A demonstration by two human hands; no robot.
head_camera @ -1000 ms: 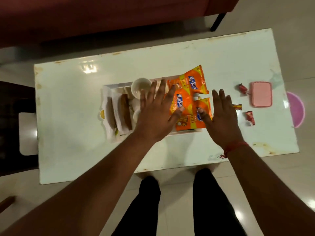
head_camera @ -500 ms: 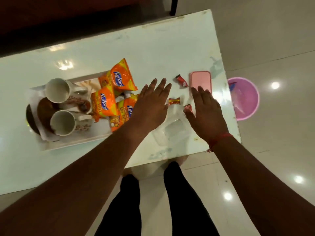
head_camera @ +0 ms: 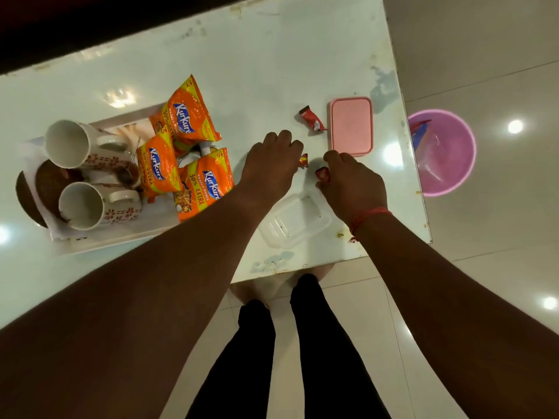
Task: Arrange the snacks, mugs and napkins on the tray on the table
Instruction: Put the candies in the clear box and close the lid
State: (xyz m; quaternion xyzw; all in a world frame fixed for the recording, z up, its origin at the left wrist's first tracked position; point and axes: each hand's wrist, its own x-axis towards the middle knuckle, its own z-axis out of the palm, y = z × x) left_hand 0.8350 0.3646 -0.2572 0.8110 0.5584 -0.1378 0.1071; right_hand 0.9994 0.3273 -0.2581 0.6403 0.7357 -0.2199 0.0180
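Note:
A white tray (head_camera: 121, 238) on the left of the table holds two floral mugs (head_camera: 81, 146) (head_camera: 93, 205), brown biscuits on napkins (head_camera: 45, 189) and three orange Kurkure packets (head_camera: 189, 119). My left hand (head_camera: 269, 164) curls over a small orange-wrapped candy (head_camera: 303, 160) right of the tray. My right hand (head_camera: 351, 182) pinches a red-wrapped candy (head_camera: 322, 173) on the table. A third red candy (head_camera: 311, 119) lies loose farther back.
A pink lid (head_camera: 351, 125) lies near the table's right edge. A clear plastic box (head_camera: 295, 220) sits below my hands near the front edge. A pink bucket (head_camera: 444, 152) stands on the floor to the right. The white table (head_camera: 272, 55) ends close to my legs.
Both hands left the packets on the tray and moved right to the loose candies. Their fingers have curled shut onto two of them.

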